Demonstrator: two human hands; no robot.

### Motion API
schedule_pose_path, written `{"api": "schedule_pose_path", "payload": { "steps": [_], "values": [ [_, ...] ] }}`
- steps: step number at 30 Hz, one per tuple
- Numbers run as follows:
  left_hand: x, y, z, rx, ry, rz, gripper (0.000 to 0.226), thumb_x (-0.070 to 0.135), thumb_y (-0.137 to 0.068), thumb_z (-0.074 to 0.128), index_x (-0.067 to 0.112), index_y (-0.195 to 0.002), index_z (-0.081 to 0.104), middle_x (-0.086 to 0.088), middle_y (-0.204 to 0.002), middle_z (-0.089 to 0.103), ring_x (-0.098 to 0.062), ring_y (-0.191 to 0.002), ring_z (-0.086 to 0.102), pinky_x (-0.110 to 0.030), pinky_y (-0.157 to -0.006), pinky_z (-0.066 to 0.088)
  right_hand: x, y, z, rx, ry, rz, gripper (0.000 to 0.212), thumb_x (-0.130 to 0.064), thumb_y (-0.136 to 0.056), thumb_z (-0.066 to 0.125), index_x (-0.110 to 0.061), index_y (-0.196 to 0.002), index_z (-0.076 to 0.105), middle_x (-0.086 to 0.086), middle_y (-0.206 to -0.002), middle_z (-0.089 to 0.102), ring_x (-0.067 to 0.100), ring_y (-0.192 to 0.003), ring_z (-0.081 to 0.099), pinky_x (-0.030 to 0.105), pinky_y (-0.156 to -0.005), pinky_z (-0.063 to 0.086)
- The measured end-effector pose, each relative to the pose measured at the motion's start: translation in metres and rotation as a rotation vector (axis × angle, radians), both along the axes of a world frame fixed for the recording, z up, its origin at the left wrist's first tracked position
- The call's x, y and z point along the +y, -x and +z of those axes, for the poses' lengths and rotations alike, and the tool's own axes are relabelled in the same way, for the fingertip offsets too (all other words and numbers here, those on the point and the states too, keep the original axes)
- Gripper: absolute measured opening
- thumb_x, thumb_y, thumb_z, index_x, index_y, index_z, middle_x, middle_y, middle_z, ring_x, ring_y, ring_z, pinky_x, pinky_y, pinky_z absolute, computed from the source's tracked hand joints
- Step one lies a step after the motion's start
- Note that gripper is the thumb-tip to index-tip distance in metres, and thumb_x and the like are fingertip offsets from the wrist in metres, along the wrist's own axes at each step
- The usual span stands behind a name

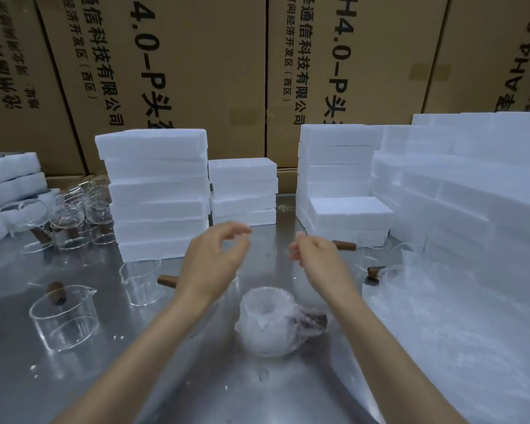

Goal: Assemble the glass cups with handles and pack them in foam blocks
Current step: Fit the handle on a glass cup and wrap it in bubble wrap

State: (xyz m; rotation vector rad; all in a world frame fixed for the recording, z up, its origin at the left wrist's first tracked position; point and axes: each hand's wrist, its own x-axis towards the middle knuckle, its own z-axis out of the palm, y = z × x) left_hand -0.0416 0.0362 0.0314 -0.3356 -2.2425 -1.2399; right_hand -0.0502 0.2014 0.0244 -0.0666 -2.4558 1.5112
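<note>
Resting on the steel table [83, 390], the wrapped cup [273, 322] sits near the front edge, below and between the two raised hands. It touches neither hand. The left hand [214, 258] hovers above and to its left, fingers loosely curved, thumb and forefinger near each other but holding nothing. The right hand [315, 255] hovers above and to its right, fingers relaxed and bent, also holding nothing.

The cup stands upright with its mouth facing up, covered in clear bubble wrap. Its brown handle [314, 319] projects sideways to the right, so the long axis of cup plus handle runs left to right across the table. The spout direction cannot be determined through the wrap.

Unwrapped glass cups stand to the left: one with a handle [63, 319] at the near left, spout pointing right, and a smaller bare cup [141, 280] just behind it. A loose handle [167, 281] lies beside that cup, partly hidden by the left wrist. More glass cups [71, 215] cluster at the far left.

Stacks of white foam blocks [158, 194] stand behind the hands, in the centre and at the right. A heap of bubble wrap [459, 316] lies at the right, with two handled cups [377, 258] at its edge. Cardboard cartons [196, 71] form the backdrop.
</note>
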Motion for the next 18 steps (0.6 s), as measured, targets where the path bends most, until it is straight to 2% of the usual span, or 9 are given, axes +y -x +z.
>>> {"api": "schedule_pose_path", "payload": {
  "steps": [3,5,7,8,9,10,13,16,18],
  "values": [
    [-0.005,0.045,0.012,-0.243,-0.055,0.042,0.035,0.023,-0.093,0.053,0.021,-0.128,0.056,0.004,-0.132,0.056,-0.013,-0.120,0.051,-0.024,-0.091,0.036,-0.002,0.036,0.014,-0.110,0.250,0.044,0.034,-0.031,-0.096,0.035,-0.012,-0.105,0.061,0.002,-0.104,0.069,0.020,-0.103,0.058,0.036,-0.091,0.040],
    [-0.005,0.072,0.019,-0.348,-0.091,0.039,0.050,0.026,-0.095,0.051,0.015,-0.142,0.041,-0.001,-0.145,0.045,-0.018,-0.128,0.044,-0.029,-0.095,0.035,-0.005,0.063,0.020,-0.175,0.321,0.044,0.035,-0.027,-0.096,0.034,-0.009,-0.113,0.058,0.004,-0.113,0.067,0.024,-0.110,0.056,0.036,-0.095,0.039],
    [-0.001,0.097,0.024,-0.431,-0.112,0.048,0.059,0.028,-0.095,0.051,0.012,-0.147,0.029,-0.002,-0.142,0.043,-0.017,-0.119,0.048,-0.028,-0.090,0.037,-0.007,0.090,0.020,-0.189,0.356,0.037,0.038,-0.023,-0.097,0.033,-0.001,-0.119,0.055,0.012,-0.121,0.062,0.029,-0.112,0.055,0.035,-0.089,0.041],
    [0.002,0.109,0.026,-0.456,-0.136,0.057,0.061,0.027,-0.094,0.052,0.010,-0.147,0.027,0.001,-0.131,0.048,-0.012,-0.103,0.051,-0.025,-0.079,0.039,-0.008,0.103,0.020,-0.164,0.348,0.046,0.036,-0.020,-0.097,0.033,0.002,-0.116,0.056,0.016,-0.120,0.060,0.031,-0.105,0.056,0.032,-0.082,0.041],
    [0.004,0.120,0.027,-0.468,-0.168,0.077,0.061,0.026,-0.094,0.052,0.008,-0.146,0.026,0.002,-0.120,0.049,-0.009,-0.090,0.049,-0.023,-0.069,0.038,-0.008,0.115,0.020,-0.133,0.323,0.058,0.030,-0.017,-0.097,0.034,0.000,-0.105,0.058,0.018,-0.113,0.059,0.028,-0.094,0.055,0.029,-0.074,0.040],
    [0.005,0.132,0.027,-0.476,-0.205,0.106,0.062,0.024,-0.094,0.053,0.007,-0.146,0.025,0.001,-0.120,0.048,-0.009,-0.088,0.049,-0.023,-0.067,0.037,-0.008,0.127,0.021,-0.117,0.298,0.070,0.024,-0.014,-0.096,0.035,-0.007,-0.088,0.057,0.014,-0.101,0.057,0.022,-0.081,0.052,0.027,-0.067,0.039],
    [0.007,0.166,0.022,-0.499,-0.213,0.192,0.071,0.024,-0.092,0.055,0.003,-0.147,0.016,-0.011,-0.148,0.031,-0.029,-0.127,0.041,-0.031,-0.091,0.036,-0.012,0.163,0.029,-0.143,0.221,0.038,0.032,-0.008,-0.094,0.035,-0.015,-0.063,0.036,0.001,-0.068,0.039,0.013,-0.059,0.033,0.027,-0.051,0.027],
    [0.011,0.189,0.017,-0.457,-0.152,0.236,0.073,0.023,-0.090,0.056,0.000,-0.146,0.015,-0.014,-0.149,0.027,-0.033,-0.134,0.034,-0.036,-0.101,0.033,-0.016,0.199,0.038,-0.151,0.214,0.013,0.015,-0.006,-0.093,0.034,-0.005,-0.087,0.047,0.004,-0.080,0.045,0.014,-0.060,0.034,0.027,-0.051,0.024],
    [0.013,0.199,0.015,-0.430,-0.154,0.261,0.075,0.023,-0.090,0.056,0.001,-0.147,0.013,-0.014,-0.151,0.024,-0.033,-0.136,0.031,-0.038,-0.105,0.031,-0.020,0.221,0.041,-0.132,0.216,0.008,0.031,-0.005,-0.094,0.032,-0.001,-0.122,0.046,0.006,-0.099,0.043,0.013,-0.064,0.036,0.025,-0.050,0.026]
  ]
}}
